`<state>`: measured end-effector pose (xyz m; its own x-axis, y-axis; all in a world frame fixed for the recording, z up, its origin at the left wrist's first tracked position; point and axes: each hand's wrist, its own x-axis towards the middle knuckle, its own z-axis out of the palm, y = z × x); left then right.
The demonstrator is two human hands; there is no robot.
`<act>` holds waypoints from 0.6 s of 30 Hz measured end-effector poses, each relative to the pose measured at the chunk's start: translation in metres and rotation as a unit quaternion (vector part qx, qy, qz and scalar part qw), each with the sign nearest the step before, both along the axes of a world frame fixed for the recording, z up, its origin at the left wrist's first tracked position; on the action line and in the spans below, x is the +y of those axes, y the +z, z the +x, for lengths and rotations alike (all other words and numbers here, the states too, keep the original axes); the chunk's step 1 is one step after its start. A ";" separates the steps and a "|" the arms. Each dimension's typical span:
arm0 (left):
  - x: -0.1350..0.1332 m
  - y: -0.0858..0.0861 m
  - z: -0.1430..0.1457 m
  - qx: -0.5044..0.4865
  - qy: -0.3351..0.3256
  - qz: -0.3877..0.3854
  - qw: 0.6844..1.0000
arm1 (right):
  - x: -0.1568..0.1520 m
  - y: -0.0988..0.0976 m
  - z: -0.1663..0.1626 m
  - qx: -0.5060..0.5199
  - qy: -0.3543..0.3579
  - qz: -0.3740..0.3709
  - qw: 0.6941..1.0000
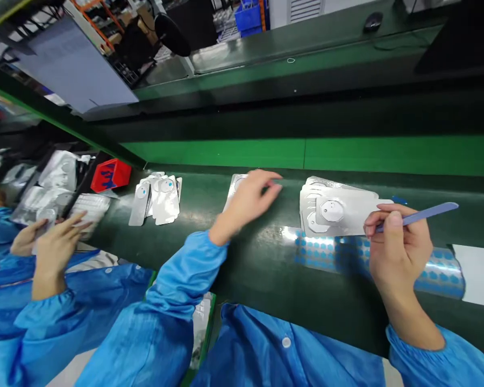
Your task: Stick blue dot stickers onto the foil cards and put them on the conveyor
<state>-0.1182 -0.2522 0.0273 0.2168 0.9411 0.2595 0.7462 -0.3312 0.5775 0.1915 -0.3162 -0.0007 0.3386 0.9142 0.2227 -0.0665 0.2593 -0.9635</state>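
Pinched between the right hand's [401,242] thumb and fingers, a purple stick [438,212] points off to the right, while the left hand [252,196] is empty, its thumb and fingers parted. Fingertips of the right hand meet the right edge of a stack of silver plates [353,200] on the dark green bench [266,274]; whether they also grip the top plate cannot be told. Just beyond the left hand, partly hidden by it, lies a single plate [232,189]; more plates [165,200] are grouped farther left. Nearer than the stack stretches a clear sheet of blue dots [317,251]. Handling plates one by one appears to be the step in hand; lifting the top one would call for a fingertip hold that spares the stick.
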 end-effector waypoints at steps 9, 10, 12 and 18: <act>0.017 -0.020 0.127 0.131 -0.159 -0.038 0.978 | 0.010 -0.005 0.016 -0.165 -0.133 0.018 0.977; 0.018 -0.019 0.123 0.078 -0.171 -0.047 0.981 | 0.008 -0.005 0.017 -0.165 -0.144 0.031 0.975; 0.020 -0.016 0.111 -0.058 -0.201 -0.082 0.974 | 0.006 -0.004 0.018 -0.135 -0.145 0.057 0.979; 0.016 0.004 0.036 -0.411 -0.055 -0.108 0.903 | -0.008 -0.010 0.002 -0.069 -0.023 0.048 0.996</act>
<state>-0.0819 -0.2357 0.0313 0.1304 0.9735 0.1877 0.0044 -0.1899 0.9818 0.1935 -0.3239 -0.0104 0.3388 0.8710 0.3557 0.0788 0.3504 -0.9333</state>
